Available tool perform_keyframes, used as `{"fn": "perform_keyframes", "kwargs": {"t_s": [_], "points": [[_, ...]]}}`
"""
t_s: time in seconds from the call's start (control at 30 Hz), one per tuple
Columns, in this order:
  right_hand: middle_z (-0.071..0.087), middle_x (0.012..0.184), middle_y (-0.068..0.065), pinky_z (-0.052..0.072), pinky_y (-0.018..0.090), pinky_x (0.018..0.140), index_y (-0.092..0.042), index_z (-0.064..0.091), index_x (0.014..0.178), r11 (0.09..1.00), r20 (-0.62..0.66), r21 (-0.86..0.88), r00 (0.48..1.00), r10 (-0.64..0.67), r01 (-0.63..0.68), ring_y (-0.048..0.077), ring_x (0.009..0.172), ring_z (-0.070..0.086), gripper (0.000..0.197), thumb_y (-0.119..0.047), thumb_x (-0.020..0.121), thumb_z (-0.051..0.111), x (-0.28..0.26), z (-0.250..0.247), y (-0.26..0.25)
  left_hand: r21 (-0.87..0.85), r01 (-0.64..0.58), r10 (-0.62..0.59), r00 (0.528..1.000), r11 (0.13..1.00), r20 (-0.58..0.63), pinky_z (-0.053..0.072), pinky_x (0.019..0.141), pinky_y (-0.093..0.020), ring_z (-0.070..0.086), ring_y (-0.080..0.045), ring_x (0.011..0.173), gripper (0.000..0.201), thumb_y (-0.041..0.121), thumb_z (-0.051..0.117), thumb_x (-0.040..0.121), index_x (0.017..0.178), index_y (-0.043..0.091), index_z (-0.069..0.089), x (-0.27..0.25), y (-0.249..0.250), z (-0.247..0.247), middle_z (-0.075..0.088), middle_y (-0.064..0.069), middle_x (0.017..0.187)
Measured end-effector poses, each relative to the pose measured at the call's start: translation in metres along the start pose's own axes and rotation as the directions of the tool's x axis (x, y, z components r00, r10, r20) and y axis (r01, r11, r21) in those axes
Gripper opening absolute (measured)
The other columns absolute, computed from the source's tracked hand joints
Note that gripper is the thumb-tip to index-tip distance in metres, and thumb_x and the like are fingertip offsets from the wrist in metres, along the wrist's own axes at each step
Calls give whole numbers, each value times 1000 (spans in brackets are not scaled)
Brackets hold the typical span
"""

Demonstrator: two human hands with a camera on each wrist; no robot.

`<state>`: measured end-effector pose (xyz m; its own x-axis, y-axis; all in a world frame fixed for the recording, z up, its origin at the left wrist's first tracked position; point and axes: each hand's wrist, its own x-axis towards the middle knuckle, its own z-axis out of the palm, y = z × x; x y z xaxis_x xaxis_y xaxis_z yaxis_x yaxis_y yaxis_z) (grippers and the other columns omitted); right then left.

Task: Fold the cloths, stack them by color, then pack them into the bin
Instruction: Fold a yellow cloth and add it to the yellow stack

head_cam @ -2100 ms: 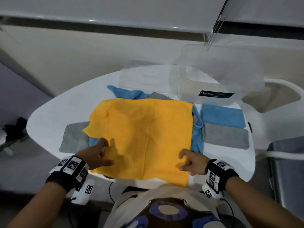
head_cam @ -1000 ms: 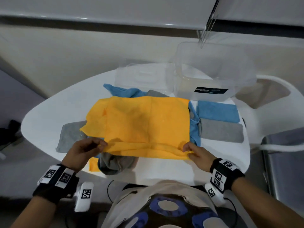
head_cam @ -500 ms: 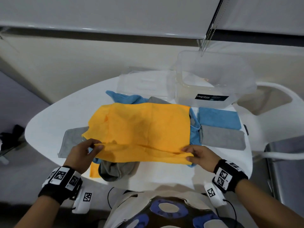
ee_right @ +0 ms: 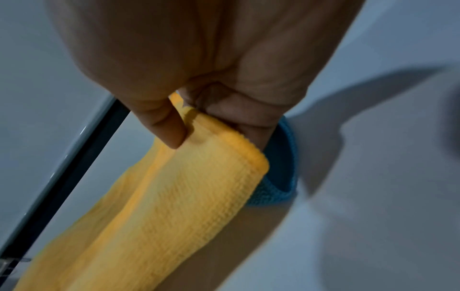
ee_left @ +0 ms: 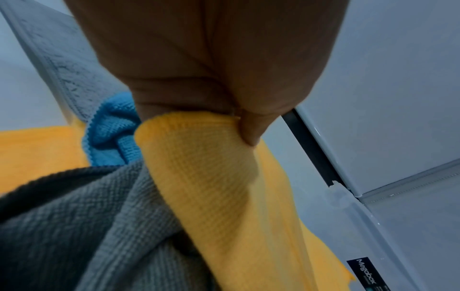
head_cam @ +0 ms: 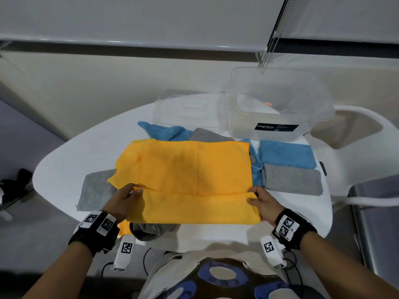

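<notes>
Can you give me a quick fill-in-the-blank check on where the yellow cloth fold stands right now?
1. Both hands pinch the ___ cloth.
2. The left hand and right hand hold the cloth's ___ edge, the one closest to the person.
3. The folded blue cloth lies beside a folded ___ cloth.
4. The clear bin holds ___ cloths.

Missing words: yellow; near; grey; no

I am seeing a white rounded counter (head_cam: 71, 160) standing before a cream wall (head_cam: 108, 83). A grey roller blind (head_cam: 151, 20) is hanging above, its bead chain (head_cam: 268, 50) dangling.
</notes>
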<state>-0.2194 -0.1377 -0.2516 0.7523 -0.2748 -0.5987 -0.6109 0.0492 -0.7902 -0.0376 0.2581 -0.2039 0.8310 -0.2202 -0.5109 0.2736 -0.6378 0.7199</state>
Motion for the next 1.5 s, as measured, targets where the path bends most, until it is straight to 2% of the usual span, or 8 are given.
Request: {"fn": "perform_keyframes", "kwargs": {"t_s": [0.23, 0.33, 0.53, 0.73, 0.87, 1.17, 1.3, 1.5], "points": [[63, 99, 7, 51, 36, 73, -20, 56, 103, 995, -6, -93, 999, -35, 34, 25, 91, 61, 6, -17, 99, 53, 3, -2, -1, -86, 49, -49, 999, 995, 0, 48, 91, -57, 56, -33, 102, 17, 24, 48, 100, 95, 29, 63, -6, -6, -2, 61, -4, 101], [62, 95, 6, 50, 34, 64, -20, 55, 102, 995, -32, -96, 999, -13, 10, 25, 88, 60, 4, -18, 100, 52, 4, 0, -4, -62, 44, -46, 998, 997, -31, 51, 84, -59, 58, -37, 94, 21, 32, 45, 101, 93, 20, 61, -3, -7, -3, 61, -15, 96], [60, 96, 4, 48, 30, 50, -22, 53, 104, 995, -43, -98, 999, 22, -26, 24, 84, 60, 5, -25, 101, 50, 2, 3, -10, 69, 13, -6, 994, 998, -106, 44, 65, -40, 49, -27, 72, 23, 34, 41, 101, 93, 18, 55, 2, 1, 1, 50, -15, 77], [60, 97, 3, 49, 35, 70, -26, 51, 105, 946, -74, -323, 996, -58, 31, 26, 90, 60, 9, -33, 100, 50, 14, -2, -1, 204, 14, 13, 991, 979, -132, 41, 67, -37, 52, -26, 72, 22, 30, 40, 102, 96, 13, 52, 9, 2, 8, 59, -22, 84], [57, 88, 1, 42, 32, 68, -23, 50, 101, 883, -115, -470, 991, -66, 4, 22, 85, 57, 13, -36, 99, 51, 20, -1, 1, 298, -3, 46, 989, 955, -139, 42, 68, -38, 52, -28, 70, 12, 23, 42, 101, 94, 17, 50, 15, -3, 12, 60, -27, 84], [63, 82, 4, 46, 31, 68, -18, 53, 89, 852, -202, -521, 977, -65, -51, 22, 79, 61, 21, -38, 93, 60, 19, -3, -4, 282, 65, -24, 989, 957, -146, 52, 62, -37, 56, -30, 85, 29, 43, 46, 97, 110, 17, 50, 17, -3, 7, 56, -5, 99], [67, 73, 0, 50, 28, 62, -19, 55, 82, 833, -221, -551, 971, -94, -45, 18, 67, 66, 19, -34, 88, 65, 14, -9, -28, 284, -19, 84, 972, 959, -217, 45, 69, -33, 54, -22, 86, 25, 29, 52, 97, 116, 13, 55, 22, 13, -2, 59, -5, 110], [62, 82, -5, 39, 23, 69, -18, 58, 88, 800, -296, -599, 916, -270, 42, 17, 82, 59, 7, -22, 89, 64, 35, -22, -81, 350, -85, 179, 952, 933, -247, 45, 86, -39, 59, -29, 101, 24, 27, 54, 96, 113, 11, 61, 62, 49, -13, 64, -9, 115]]}}
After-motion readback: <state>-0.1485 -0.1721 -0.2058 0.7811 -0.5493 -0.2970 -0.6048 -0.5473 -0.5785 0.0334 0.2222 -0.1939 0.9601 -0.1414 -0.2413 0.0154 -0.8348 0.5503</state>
